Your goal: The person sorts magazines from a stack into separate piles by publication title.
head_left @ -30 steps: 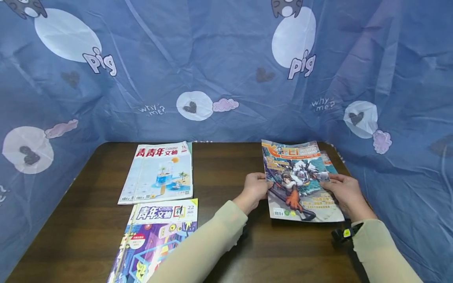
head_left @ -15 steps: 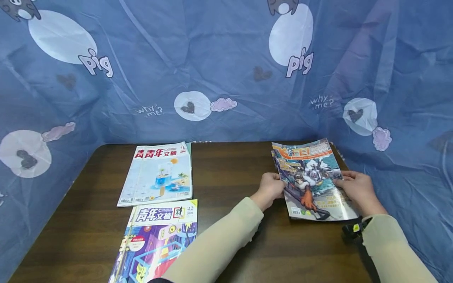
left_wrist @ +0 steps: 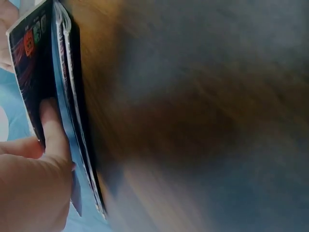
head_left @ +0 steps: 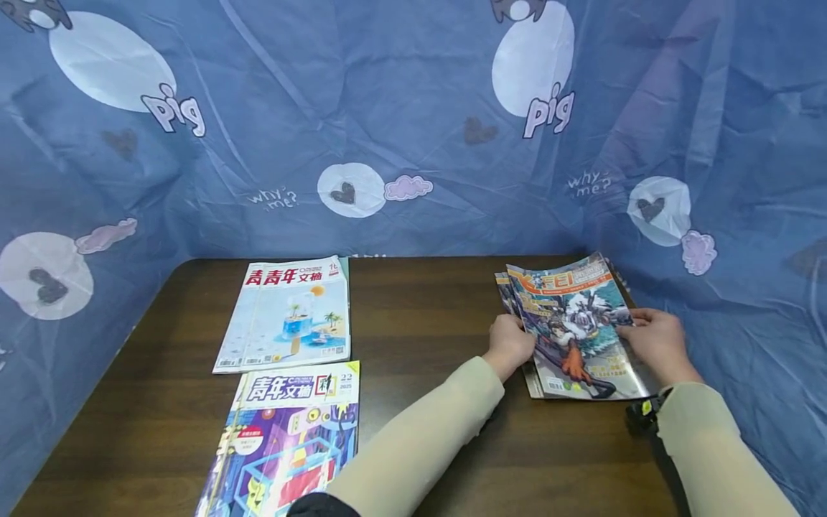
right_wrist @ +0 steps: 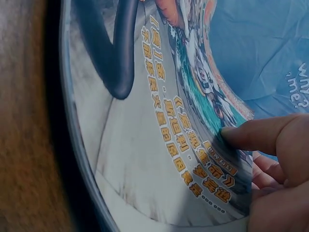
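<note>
At the right of the table, both hands hold a magazine (head_left: 581,330) with an orange title and a figure in red gloves on its cover. My left hand (head_left: 510,346) pinches its left edge; in the left wrist view, a finger of the left hand (left_wrist: 36,183) reaches beneath it, above other magazines (left_wrist: 72,96). My right hand (head_left: 660,346) grips the right edge, and in the right wrist view its thumb lies on the bowed cover (right_wrist: 154,145). Lower magazines (head_left: 503,287) peek out on the left side; their covers are mostly hidden.
A pile of white-covered magazines (head_left: 297,316) lies at the back left of the brown table (head_left: 420,309). In front of it lies a pile with a purple cover (head_left: 291,438), close to my left sleeve (head_left: 420,438). Blue printed cloth (head_left: 413,129) hangs behind the table.
Both hands have moved right with the magazine, bringing it over the lower magazines, which now show along its left side. The two piles on the left have stayed in place.
</note>
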`<state>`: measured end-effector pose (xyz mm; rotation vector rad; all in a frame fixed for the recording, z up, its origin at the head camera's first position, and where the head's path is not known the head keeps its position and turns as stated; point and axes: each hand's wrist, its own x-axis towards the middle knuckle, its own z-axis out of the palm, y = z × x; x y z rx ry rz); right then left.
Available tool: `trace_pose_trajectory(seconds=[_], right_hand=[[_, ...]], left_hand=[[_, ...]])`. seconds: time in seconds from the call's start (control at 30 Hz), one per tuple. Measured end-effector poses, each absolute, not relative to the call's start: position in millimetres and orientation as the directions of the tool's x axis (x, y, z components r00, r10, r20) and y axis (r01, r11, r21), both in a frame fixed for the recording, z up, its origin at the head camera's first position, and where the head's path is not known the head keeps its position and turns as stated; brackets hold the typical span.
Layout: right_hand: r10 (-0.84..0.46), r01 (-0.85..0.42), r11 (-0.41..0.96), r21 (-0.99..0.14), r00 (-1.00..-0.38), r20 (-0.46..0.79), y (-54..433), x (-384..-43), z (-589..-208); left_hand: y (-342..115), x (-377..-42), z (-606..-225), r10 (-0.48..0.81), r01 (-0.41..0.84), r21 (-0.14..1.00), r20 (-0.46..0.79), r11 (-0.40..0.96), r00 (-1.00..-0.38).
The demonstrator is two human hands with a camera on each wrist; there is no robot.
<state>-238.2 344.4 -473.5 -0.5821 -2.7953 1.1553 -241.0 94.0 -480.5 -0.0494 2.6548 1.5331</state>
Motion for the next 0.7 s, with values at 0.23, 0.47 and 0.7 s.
trace_pose_trajectory(seconds=[0.23,0.47,0.7], right_hand=[[0.361,0.29,0.681,-0.672,-0.932,-0.036,344,-245,-472],[0.38,0.301,0.726,-0.618,-0.925,-0.004,349,-241,-479],[0.396,0.326,0.721,-0.611,-0.918,-0.022,348,-246,-477]], left_hand=[[97,-242,-478,0.002,-0.013,0.804,-0.017,0.594,-1.0],[104,-242,-487,0.066,-0.069,0.84,-0.123,0.539,-0.99],[101,-245,-489,0.107,-0.072,0.882,-0.138,0.467,-0.985]])
